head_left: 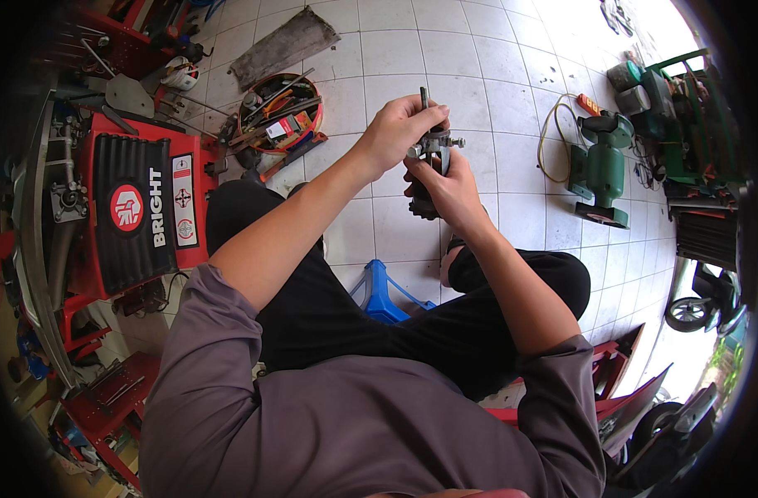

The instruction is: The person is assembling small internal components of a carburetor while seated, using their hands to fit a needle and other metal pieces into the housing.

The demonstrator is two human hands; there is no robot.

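Observation:
Over the tiled floor, in front of my knees, both hands are closed around a metal mechanical part [435, 147] with bolt heads sticking out at its sides. Its exact kind cannot be made out. My left hand [393, 131] grips its upper end, the thumb lying across near a thin dark rod that points away from me. From below and to the right, my right hand [455, 192] wraps round the lower part, its thumb pressed along it. A dark, toothed-looking end shows under the right hand. My fingers hide much of the part.
A round container [267, 148] of hand tools stands on the floor at left, near a flat grey board [284, 46]. A red machine [138, 212] is beside my left knee. At right sit a green bench grinder [607, 170] and its cable. A blue plastic stool [382, 295] shows between my legs.

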